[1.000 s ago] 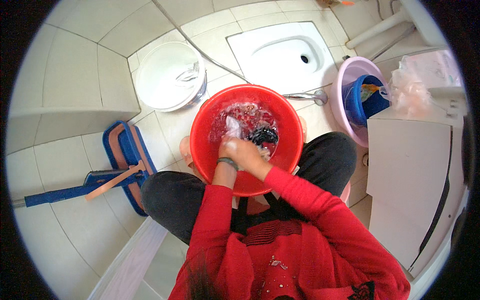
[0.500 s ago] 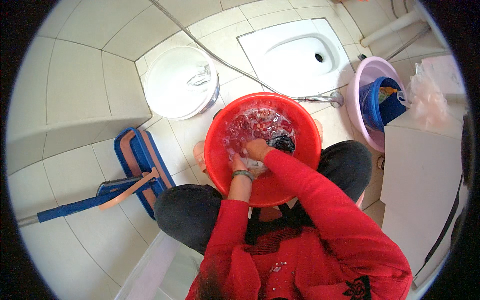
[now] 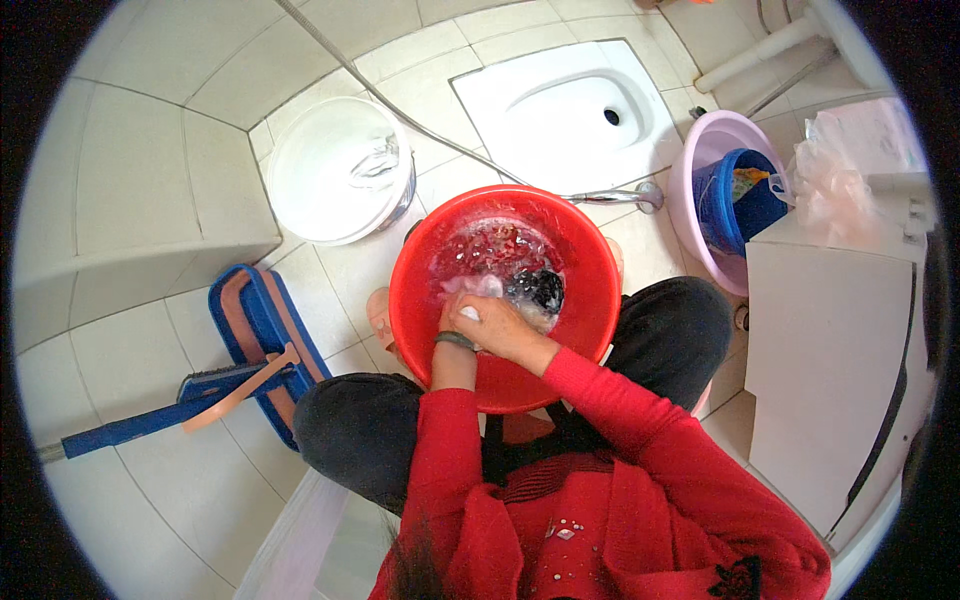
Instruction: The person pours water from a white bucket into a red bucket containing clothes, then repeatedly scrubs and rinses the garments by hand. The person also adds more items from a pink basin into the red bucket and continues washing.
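Clock centred on the red basin (image 3: 515, 388), tiled floor (image 3: 441, 181) gap at 11 between white bucket (image 3: 312, 175) and hose (image 3: 347, 67), passage at 2 before lilac tub (image 3: 684, 192), knees (image 3: 668, 345) blocking 4 and 8

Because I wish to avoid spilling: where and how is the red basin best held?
Probably hold the red basin by its rim at left and right, from outside: it is round, its rim uncovered on both sides, and foamy water lies inside.

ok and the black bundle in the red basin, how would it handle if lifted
The black bundle is probably floppy, given how it lies crumpled in the red basin. Its wet shine suggests it may be heavy for its size. It could be slippery too, with suds around it.
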### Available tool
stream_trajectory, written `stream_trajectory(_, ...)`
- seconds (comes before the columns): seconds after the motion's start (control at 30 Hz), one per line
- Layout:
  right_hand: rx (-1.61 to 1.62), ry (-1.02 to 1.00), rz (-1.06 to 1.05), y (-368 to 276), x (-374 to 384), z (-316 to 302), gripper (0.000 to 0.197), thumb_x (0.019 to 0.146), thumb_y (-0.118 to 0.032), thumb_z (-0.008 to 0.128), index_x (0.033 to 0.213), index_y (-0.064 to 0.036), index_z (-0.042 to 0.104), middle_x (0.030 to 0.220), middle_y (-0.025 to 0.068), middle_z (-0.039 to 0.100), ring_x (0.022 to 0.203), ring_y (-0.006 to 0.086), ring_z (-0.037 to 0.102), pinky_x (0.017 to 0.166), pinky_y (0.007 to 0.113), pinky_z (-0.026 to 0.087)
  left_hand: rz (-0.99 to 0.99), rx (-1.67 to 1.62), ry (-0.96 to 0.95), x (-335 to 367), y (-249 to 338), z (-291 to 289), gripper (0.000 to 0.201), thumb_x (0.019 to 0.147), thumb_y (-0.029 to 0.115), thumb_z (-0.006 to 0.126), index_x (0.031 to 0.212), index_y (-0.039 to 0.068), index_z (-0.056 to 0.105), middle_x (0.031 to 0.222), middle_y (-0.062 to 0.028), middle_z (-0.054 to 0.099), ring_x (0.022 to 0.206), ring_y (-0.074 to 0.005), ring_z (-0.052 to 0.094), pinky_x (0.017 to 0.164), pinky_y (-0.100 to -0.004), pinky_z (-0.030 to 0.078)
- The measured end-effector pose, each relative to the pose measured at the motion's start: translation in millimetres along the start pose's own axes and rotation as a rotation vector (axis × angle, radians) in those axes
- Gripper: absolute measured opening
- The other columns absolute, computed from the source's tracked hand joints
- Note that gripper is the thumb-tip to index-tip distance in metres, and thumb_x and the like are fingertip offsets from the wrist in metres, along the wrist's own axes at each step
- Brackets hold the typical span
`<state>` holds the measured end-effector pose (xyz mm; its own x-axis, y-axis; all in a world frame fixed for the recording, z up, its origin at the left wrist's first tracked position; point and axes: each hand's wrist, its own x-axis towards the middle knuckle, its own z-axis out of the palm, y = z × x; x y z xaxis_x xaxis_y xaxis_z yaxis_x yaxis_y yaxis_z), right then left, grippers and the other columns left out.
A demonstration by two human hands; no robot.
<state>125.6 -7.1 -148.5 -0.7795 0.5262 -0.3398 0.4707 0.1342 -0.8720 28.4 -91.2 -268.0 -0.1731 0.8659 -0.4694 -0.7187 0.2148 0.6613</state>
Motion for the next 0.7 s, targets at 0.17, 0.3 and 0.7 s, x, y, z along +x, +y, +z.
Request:
stream_trajectory(0.17,-0.306,0.221,0.201,16,39,-11,0.034,0.081,-0.034,0.049,0.081,-0.0025,0.062,0.077,0.0210,0.063,0.072,0.0380,0.062,0.067,0.046,0.049,-0.210,-0.694,0.322,7,-8,44,0.047,0.092,0.048,0.035,0.117,0.012,0.053,0.114,-0.0091,0.058,0.104,-0.0262,0.055,0.089,-0.0431,0.045)
stream_trajectory(0.3,-0.414,0.211,0.036,7,25,5,0.033,0.082,-0.032,0.047,0.075,-0.0050,0.064,0.075,0.0206,0.063,0.067,0.0379,0.062,0.062,0.046,0.050,-0.076,-0.528,0.530,12,-4,35,0.041,0.094,0.042,0.038,0.119,0.013,0.052,0.114,-0.0062,0.058,0.103,-0.0240,0.056,0.088,-0.0413,0.046)
stream_trajectory(0.7,-0.258,0.547,0.397,89,84,-5,0.031,0.086,-0.029,0.047,0.093,-0.0010,0.056,0.089,0.0244,0.059,0.086,0.0398,0.059,0.071,0.049,0.046,-0.221,-0.299,0.781,23,25,44,0.064,0.082,0.059,0.047,0.134,0.022,0.036,0.139,-0.0007,0.036,0.129,-0.0241,0.032,0.104,-0.0514,0.016)
